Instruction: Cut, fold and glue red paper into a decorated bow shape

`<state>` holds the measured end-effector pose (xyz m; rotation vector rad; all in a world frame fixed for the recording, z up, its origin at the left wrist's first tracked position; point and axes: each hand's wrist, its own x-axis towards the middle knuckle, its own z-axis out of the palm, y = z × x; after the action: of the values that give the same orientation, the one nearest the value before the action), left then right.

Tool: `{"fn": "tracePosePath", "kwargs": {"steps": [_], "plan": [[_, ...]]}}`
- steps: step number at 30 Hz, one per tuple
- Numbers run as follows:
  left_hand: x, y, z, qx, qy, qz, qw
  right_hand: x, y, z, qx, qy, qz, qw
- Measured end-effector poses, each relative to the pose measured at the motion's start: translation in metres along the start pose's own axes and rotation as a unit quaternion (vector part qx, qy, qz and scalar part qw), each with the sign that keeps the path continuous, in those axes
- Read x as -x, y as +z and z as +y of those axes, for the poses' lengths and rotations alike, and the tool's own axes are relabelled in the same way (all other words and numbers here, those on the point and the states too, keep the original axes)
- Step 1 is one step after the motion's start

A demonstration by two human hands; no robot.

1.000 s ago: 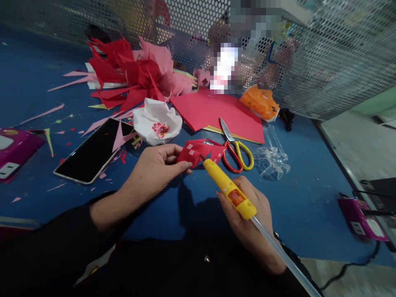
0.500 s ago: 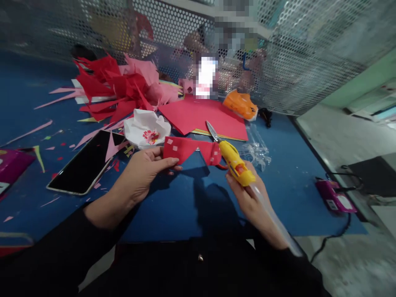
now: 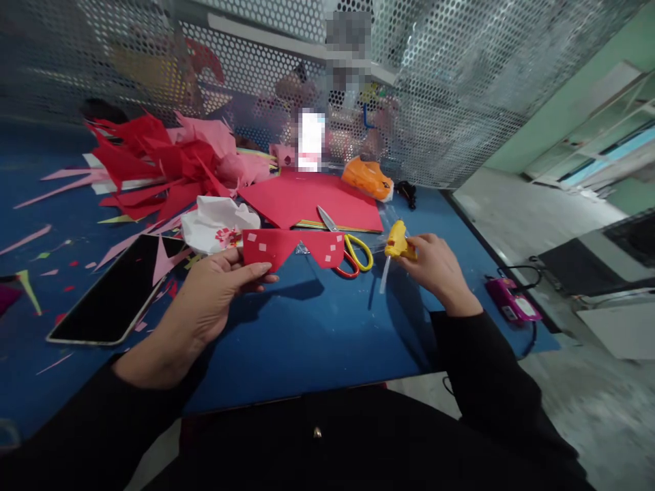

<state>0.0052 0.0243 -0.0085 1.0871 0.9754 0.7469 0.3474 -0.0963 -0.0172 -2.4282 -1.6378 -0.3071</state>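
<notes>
Between the thumb and fingers of my left hand (image 3: pixel 217 283) is the left end of a red paper cutout (image 3: pixel 273 249), notched along its lower edge and dotted with small pink squares at both ends. My right hand (image 3: pixel 434 262) is closed on a yellow hot glue gun (image 3: pixel 396 240), out to the right over the table. A clear glue stick (image 3: pixel 385 274) sticks out of the gun toward me. Scissors (image 3: pixel 361 252) with red and yellow handles lie just behind the cutout's right end, their blades over stacked red paper (image 3: pixel 322 194).
A crumpled white paper (image 3: pixel 217 221) holds small red and pink bits. To its front left lies a dark-screened phone (image 3: pixel 112 293). Red and pink scraps (image 3: pixel 168 160) heap at the back left. An orange packet (image 3: pixel 368 179) and a purple box (image 3: pixel 514 300) with a cable are on the right.
The glue gun has moved right, away from the cutout, and turned so its glue stick points toward me. The scissors' handles now show. My left hand still holds the cutout.
</notes>
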Motion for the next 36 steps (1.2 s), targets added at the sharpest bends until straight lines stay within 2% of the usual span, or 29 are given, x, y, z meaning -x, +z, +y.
{"fn": "tracePosePath", "kwargs": {"steps": [2,9,17,21,24,27,30,32,33,36], "plan": [[0.000,0.000,0.000,0.003,0.001,-0.001,1.000,0.001,0.003,0.000,-0.011,-0.006,-0.015,1.000],[0.003,0.004,0.002,0.001,-0.010,-0.002,1.000,-0.003,0.011,-0.005,-0.006,0.042,-0.062,0.997],[0.009,0.003,-0.002,-0.003,0.001,-0.030,1.000,-0.001,0.016,0.015,-0.020,0.078,-0.077,0.994],[0.015,-0.002,-0.003,0.003,-0.013,-0.052,0.999,0.002,0.012,0.025,-0.006,0.059,-0.064,0.996],[0.022,-0.009,-0.002,-0.009,-0.021,-0.055,0.998,0.006,0.002,0.025,0.023,0.026,0.000,0.999],[0.027,-0.020,-0.003,-0.021,-0.033,-0.049,0.998,0.009,-0.020,0.007,0.016,0.002,0.085,0.996],[0.031,-0.030,-0.003,-0.024,-0.044,-0.056,0.997,0.008,-0.049,-0.034,0.010,-0.047,0.109,0.993],[0.033,-0.034,-0.001,-0.034,-0.050,-0.056,0.997,0.002,-0.065,-0.067,-0.016,-0.124,0.128,0.984],[0.034,-0.036,0.001,-0.042,-0.051,-0.053,0.996,-0.003,-0.070,-0.084,-0.038,-0.179,0.112,0.977],[0.036,-0.038,0.008,-0.064,-0.046,-0.030,0.996,-0.026,-0.072,-0.128,-0.098,-0.334,0.095,0.933]]}}
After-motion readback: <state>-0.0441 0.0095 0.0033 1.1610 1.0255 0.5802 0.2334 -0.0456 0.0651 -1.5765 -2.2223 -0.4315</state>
